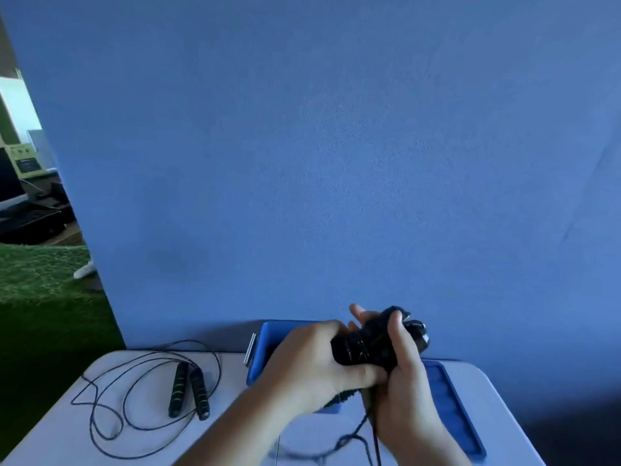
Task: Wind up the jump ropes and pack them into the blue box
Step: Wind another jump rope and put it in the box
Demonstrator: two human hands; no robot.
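Both my hands hold a black jump rope bundle (373, 344) above the blue box (260, 348). My right hand (403, 375) grips its handles, with the thumb over the top. My left hand (312, 361) is curled around the bundle's left end. Loose black cord (353, 438) hangs from the bundle down to the table, blurred. A second jump rope lies unwound on the table at the left: its two black handles (190, 393) lie side by side and its thin cord (111, 408) spreads in wide loops around them.
The blue box's lid (457, 418) lies flat on the white table (60, 438) right of the box, partly behind my right forearm. A blue backdrop (336, 163) rises directly behind the table. Green carpet and furniture show at the far left.
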